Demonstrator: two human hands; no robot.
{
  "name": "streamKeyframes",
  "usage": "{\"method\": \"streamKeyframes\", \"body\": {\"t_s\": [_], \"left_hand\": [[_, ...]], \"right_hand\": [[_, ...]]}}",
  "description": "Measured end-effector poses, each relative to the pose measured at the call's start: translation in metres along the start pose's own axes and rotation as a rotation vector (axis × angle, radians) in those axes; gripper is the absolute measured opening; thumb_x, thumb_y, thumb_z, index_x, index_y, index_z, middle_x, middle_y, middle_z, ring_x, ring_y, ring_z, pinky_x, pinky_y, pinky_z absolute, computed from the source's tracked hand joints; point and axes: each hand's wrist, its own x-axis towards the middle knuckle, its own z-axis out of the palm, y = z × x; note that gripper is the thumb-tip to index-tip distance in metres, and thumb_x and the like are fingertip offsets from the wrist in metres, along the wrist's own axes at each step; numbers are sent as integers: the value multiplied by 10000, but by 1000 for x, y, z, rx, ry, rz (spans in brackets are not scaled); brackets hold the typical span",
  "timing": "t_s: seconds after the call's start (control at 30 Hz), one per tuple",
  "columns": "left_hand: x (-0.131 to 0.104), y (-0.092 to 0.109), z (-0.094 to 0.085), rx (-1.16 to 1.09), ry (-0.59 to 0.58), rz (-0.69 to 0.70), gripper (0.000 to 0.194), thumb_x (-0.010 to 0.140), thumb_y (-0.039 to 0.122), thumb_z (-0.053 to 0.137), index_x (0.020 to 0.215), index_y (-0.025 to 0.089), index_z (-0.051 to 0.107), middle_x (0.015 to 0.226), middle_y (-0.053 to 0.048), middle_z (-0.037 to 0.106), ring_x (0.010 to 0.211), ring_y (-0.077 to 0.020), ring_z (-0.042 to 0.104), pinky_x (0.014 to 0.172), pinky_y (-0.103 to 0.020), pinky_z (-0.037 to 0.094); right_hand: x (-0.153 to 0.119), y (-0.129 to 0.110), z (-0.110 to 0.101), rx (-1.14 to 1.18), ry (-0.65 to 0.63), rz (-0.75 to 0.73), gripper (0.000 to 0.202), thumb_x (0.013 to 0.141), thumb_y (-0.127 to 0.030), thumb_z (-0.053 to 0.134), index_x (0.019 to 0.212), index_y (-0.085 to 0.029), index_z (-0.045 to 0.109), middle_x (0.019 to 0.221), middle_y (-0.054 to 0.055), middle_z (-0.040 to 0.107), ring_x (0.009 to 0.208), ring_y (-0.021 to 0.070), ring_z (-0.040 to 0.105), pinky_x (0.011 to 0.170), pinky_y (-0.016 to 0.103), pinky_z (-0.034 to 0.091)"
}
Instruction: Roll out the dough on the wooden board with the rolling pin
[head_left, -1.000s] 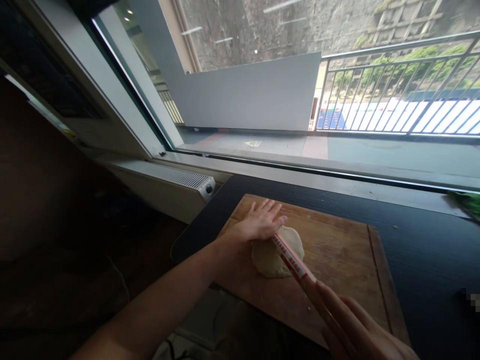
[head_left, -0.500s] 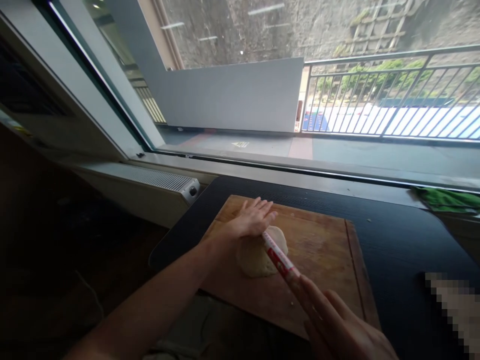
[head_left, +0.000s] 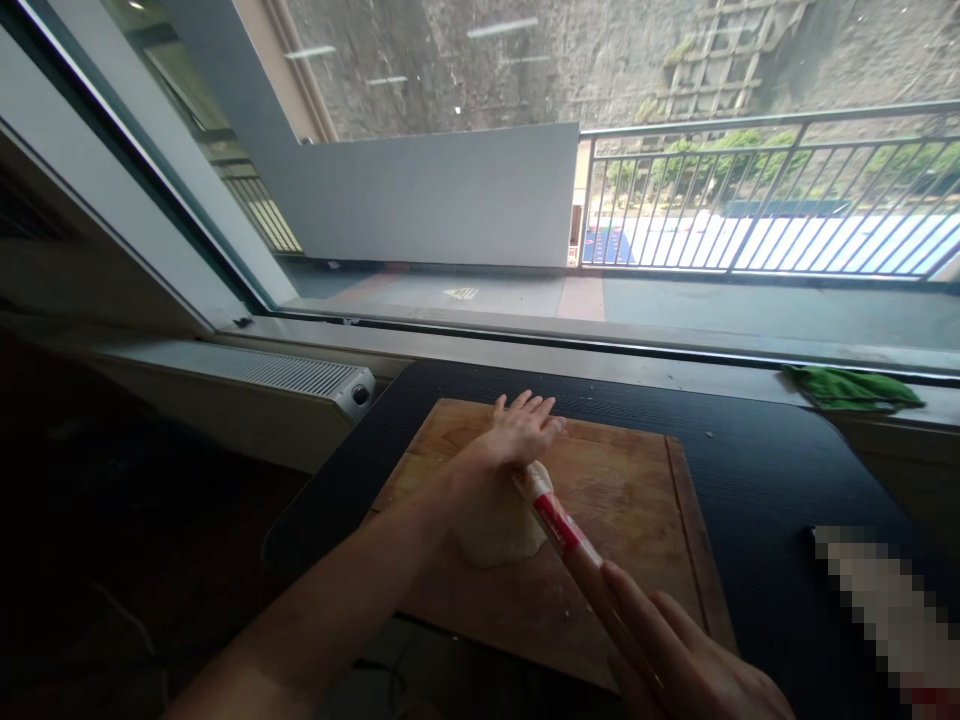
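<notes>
Left hand (head_left: 525, 435): open, fingers fanned, at the rolling pin's (head_left: 559, 525) far end!
Right hand (head_left: 675, 650): fingers along its near end; gripping, can't tell.
Dough (head_left: 499, 535): flat under the rolling pin, on the board.
Board (head_left: 622, 490): on the dark table (head_left: 772, 480).

Red label (head_left: 557, 522) on rolling pin (head_left: 587, 576), unreadable

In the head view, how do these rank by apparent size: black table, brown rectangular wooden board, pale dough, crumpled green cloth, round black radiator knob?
1. Black table
2. Brown wooden board
3. Pale dough and green cloth, unsure: left arm and red-labelled wooden rolling pin partly hide the nearer dough.
4. Round black knob
</notes>
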Motion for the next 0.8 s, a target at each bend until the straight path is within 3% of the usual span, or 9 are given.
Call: {"method": "streamKeyframes", "body": {"t_s": [0.13, 0.2, 0.27, 0.37, 0.47, 0.53, 0.6, 0.7, 0.8], "left_hand": [[-46, -35, -4, -23, -4, -38, 617, 924, 538, 98, 1439, 227, 237, 1506, -24, 219, 1394, -216, 94, 1099, -470, 71], [-56, -41, -4, -19, 9, -50, 606, 928, 529, 104, 1441, 233, 232, 1510, -18, 205, 1396, -211, 80, 1101, -458, 74], [-47, -34, -1, -13, 29, -43, 604, 925, 541, 122, 1428, 241, 271, 1497, -20, 249, 1391, -221, 115, 1098, -468, 89], [-10, -4, 4, -52, 114, -45, 610, 913, 573, 165, 1371, 233, 382, 1426, -38, 395, 1351, -249, 241, 1086, -489, 147], [25, 27, 3, -172, 295, 0, 505, 933, 484, 228, 1240, 216, 527, 1289, -44, 549, 1250, -213, 406, 1066, -388, 256], [29, 34, -2, -310, 379, 53, 457, 943, 401, 231, 1166, 206, 578, 1221, -33, 598, 1170, -169, 485, 1020, -292, 332], [15, 23, -10, -423, 429, 46, 457, 942, 361, 218, 1150, 189, 588, 1210, -29, 603, 1128, -155, 517, 977, -248, 378], [-30, -11, -21, -394, 411, -59, 447, 924, 383, 261, 1169, 178, 573, 1213, -41, 596, 1114, -183, 528, 958, -271, 395], [-73, -35, -28, -198, 62, 31, 508, 819, 522, 453, 1207, 208, 544, 1266, -50, 557, 1159, -237, 492, 959, -312, 383]], "right_hand": [[13, -15, 3, 19, 2, -55, 660, 816, -179, 418, 1442, -284, 239, 862, 12, 684, 517, 111, 635, 462, 159, 513], [13, -14, 3, 18, -4, -74, 676, 804, -167, 422, 1444, -279, 235, 857, 8, 687, 510, 115, 635, 446, 164, 511], [9, -9, 4, -3, -17, -70, 684, 805, -168, 427, 1449, -267, 220, 911, 19, 690, 546, 122, 650, 449, 166, 514], [3, 0, 5, -54, -26, -27, 656, 825, -180, 422, 1446, -249, 221, 1041, 49, 674, 642, 136, 678, 490, 171, 532], [2, 1, 9, -74, -51, 7, 605, 843, -202, 403, 1430, -208, 258, 1093, 83, 660, 708, 158, 688, 535, 197, 549], [5, 0, 11, -65, -61, 34, 566, 849, -212, 383, 1407, -176, 301, 1098, 99, 658, 757, 173, 689, 567, 216, 556], [5, 2, 11, -57, -42, 91, 522, 862, -214, 366, 1381, -167, 340, 1116, 99, 652, 824, 178, 684, 616, 230, 561], [-1, 15, 7, -70, -2, 210, 487, 882, -244, 370, 1366, -187, 365, 1142, 87, 644, 874, 187, 676, 636, 244, 560], [-9, 31, 2, -88, 6, 294, 482, 890, -271, 368, 1370, -222, 371, 1177, 74, 627, 844, 192, 683, 596, 250, 556]]}}
